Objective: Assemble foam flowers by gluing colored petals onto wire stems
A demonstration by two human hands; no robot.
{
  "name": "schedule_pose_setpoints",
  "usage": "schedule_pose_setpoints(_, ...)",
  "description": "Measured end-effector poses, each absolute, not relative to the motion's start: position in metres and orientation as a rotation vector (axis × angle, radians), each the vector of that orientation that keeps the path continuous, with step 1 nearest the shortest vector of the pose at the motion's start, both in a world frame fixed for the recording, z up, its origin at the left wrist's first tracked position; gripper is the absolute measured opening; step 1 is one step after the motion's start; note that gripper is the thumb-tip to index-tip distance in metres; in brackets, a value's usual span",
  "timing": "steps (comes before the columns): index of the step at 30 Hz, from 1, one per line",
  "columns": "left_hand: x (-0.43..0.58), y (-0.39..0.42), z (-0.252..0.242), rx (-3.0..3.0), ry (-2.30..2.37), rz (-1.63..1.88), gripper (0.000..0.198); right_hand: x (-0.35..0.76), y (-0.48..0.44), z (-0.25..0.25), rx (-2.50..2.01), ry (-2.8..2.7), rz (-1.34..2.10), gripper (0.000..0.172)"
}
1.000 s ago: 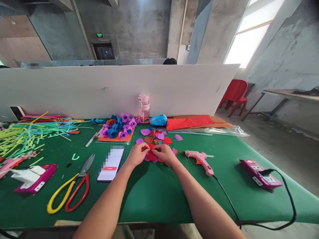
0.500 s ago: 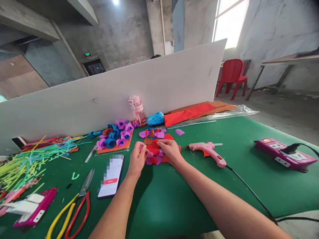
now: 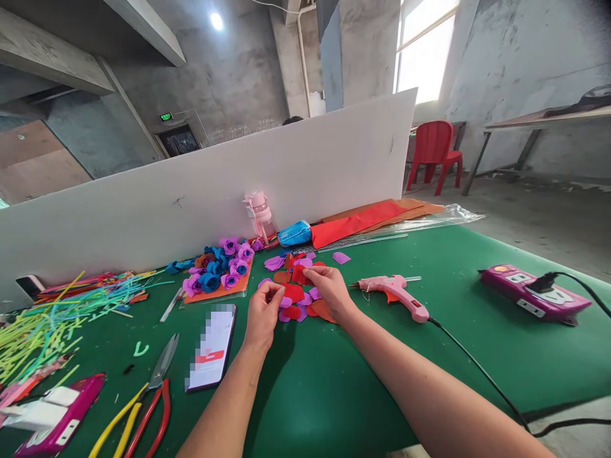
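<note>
My left hand is closed in a pinch above the left side of a pile of cut petals; whatever it holds, if anything, is hidden. Between the thumb and fingers of my right hand is a red petal, held over the same pile. Below and between the hands lie loose red, brown and purple petals, among them a larger red petal. A lone purple petal rests farther back. Just right of my right hand a pink glue gun lies on its side, nozzle toward the pile.
On the green table are finished paper flowers, a phone, red-and-yellow-handled shears and coloured strips. Power strips sit at both sides. A pink bottle stands before the white partition.
The view has tilted up slightly. A thin red piece that stuck up beside my left fingertips no longer shows there. My right hand still pinches the red petal, now lifted slightly clear.
</note>
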State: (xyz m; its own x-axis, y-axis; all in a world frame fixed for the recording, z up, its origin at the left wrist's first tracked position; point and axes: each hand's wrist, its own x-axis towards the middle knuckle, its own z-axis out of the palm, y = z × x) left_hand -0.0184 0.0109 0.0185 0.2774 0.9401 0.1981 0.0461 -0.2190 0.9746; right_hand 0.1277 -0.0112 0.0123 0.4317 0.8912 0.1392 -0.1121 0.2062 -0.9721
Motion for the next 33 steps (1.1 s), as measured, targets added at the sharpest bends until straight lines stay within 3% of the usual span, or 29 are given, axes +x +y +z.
schedule_pose_setpoints(15, -0.012, 0.003, 0.025, 1.275, 0.855, 1.063, 0.025, 0.124, -0.018, 0.019, -1.059, -0.833, 0.880, 0.034)
schedule_pose_setpoints(33, -0.010, 0.002, 0.022, 1.275, 0.847, 1.031, 0.025, 0.123, -0.021, 0.024, -0.942, -0.790, 0.972, 0.026)
